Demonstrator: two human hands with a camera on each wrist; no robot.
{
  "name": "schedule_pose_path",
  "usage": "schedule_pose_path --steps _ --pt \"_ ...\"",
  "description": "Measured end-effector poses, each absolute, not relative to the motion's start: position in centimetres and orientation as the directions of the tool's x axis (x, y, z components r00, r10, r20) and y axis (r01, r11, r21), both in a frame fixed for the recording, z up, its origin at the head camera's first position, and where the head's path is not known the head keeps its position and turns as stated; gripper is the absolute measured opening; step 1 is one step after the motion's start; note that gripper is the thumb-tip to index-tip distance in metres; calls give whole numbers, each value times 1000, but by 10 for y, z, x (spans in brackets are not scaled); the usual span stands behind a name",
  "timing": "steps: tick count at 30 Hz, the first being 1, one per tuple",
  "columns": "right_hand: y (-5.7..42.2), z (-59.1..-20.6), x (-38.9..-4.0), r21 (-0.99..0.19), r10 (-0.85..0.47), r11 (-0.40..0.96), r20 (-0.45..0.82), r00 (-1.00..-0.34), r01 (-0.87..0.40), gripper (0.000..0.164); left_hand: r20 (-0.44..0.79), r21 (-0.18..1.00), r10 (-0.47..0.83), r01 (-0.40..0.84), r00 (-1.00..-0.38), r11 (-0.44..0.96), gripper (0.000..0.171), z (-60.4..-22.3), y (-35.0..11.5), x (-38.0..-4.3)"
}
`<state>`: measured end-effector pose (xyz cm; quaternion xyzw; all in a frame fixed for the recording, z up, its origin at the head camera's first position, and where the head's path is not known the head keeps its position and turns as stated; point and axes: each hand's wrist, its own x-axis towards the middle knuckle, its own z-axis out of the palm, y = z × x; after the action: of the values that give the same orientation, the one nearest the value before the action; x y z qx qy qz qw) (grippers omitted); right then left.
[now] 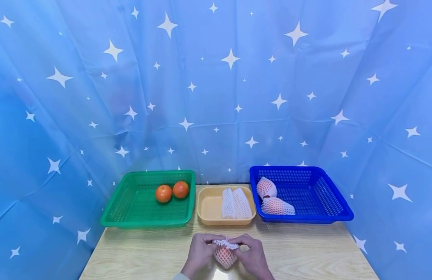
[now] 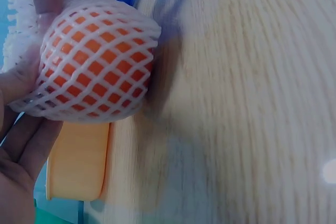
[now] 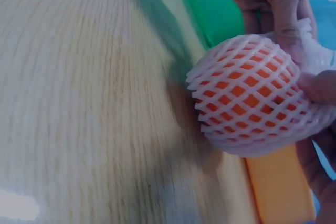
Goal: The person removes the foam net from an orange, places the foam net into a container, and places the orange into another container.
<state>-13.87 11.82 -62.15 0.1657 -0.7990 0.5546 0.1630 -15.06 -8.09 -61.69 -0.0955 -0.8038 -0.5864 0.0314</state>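
Note:
Near the front of the table, a white foam fruit net (image 1: 225, 256) surrounds a round orange-red fruit (image 2: 95, 67), which shows through the mesh. My left hand (image 1: 201, 251) pinches the bunched top of the net from the left, thumb against the mesh. From the right, my right hand (image 1: 252, 252) pinches the same ruffled end between thumb and fingers. Both wrist views show the mesh stretched round the fruit, close over the wooden tabletop, with the loose end gathered at the fingers.
A green basket (image 1: 121, 212) at the back left holds two bare orange-red fruits (image 1: 172, 191). In the middle, a beige tray (image 1: 210, 202) contains two flat foam nets (image 1: 236, 203). The blue basket (image 1: 324, 202) at right holds two netted fruits (image 1: 276, 206). A starred blue curtain (image 1: 216, 97) hangs behind.

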Motion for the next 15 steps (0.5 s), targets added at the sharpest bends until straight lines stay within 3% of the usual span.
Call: schedule_pose_path --steps 3,9,15 --pt "117 -621 -139 -835 -83 321 445 -892 -446 31 171 925 102 195 -980 325 35 -614 -80 -152" --pt "123 -615 -138 -907 -139 292 274 -952 -303 22 206 922 154 245 -966 300 27 -616 -82 -154" --pt "134 -610 -134 -935 -294 265 155 -943 -237 39 158 955 158 191 -975 228 37 -622 -87 -153"
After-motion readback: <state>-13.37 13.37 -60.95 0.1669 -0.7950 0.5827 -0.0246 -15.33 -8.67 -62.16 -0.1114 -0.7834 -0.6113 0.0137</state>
